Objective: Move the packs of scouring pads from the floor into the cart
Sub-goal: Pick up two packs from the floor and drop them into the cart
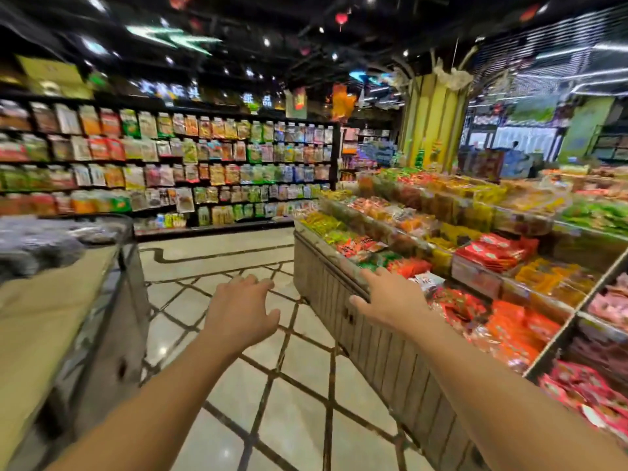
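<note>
Grey packs of scouring pads (37, 246) are seen heaped in the one cart (112, 300) at the left; blur prevents a count.

Two bare hands are held out over the tiled floor (278, 396). The left hand (238, 312) is raised in the aisle, its fingers (253, 283) loosely spread, nothing held or touched. The right hand (390, 297) is stretched before the edge of one snack display bin (339, 300), fingers straight and apart; contact cannot be told. One wall shelf (170, 164) of packets is seen behind.

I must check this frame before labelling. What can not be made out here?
- Head view: grey load in the cart, motion blur; scouring pads unconfirmed.
- Floor: no packs visible; the near part is cut by the bottom edge.
- Both hands are empty.
</note>
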`<state>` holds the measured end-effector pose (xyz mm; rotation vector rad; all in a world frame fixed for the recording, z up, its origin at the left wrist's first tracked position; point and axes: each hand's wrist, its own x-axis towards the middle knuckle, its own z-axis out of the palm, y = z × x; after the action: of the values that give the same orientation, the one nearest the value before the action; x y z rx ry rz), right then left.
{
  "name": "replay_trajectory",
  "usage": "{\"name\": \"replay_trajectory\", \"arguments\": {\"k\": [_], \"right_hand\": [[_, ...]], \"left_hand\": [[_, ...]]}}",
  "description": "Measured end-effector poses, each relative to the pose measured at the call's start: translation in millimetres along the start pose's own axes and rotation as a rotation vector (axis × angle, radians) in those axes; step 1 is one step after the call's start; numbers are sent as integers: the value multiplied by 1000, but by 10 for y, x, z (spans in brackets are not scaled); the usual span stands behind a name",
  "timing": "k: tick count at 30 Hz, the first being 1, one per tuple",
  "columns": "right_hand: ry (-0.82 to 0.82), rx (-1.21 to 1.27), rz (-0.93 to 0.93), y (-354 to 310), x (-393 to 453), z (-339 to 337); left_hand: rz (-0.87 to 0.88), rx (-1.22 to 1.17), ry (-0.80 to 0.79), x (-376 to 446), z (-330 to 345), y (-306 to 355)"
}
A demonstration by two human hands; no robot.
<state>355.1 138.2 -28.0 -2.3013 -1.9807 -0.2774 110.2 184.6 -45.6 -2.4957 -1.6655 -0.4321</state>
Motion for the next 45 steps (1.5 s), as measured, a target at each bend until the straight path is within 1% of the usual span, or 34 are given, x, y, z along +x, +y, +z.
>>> {"name": "replay_trajectory", "arguments": {"k": [4,7,12,16,20,30,38,45], "right_hand": [[56,42,-60,-300,584,-44],[97,64,-93,-431,1083,-75],[169,117,-158,-603,2071,-213],[220,193,-234,-716,2864,-202],[285,231,-278,-732,3534,-184],[297,206,-277,-954,4962,307],[261,132,-302,-1581,6406,732],[231,96,-308,-2090,7625,1004]], "left_hand": [[-44,23,12,431,-21,-391],[-63,40,52,830,-27,-605],[-127,62,115,1593,-57,-889],[-194,58,111,2244,-123,-1063],[-200,100,125,2789,-103,-1247],[-240,142,118,4031,349,-1983],[-230,98,123,5259,900,-2878],[-240,113,81,6362,1250,-3721]]}}
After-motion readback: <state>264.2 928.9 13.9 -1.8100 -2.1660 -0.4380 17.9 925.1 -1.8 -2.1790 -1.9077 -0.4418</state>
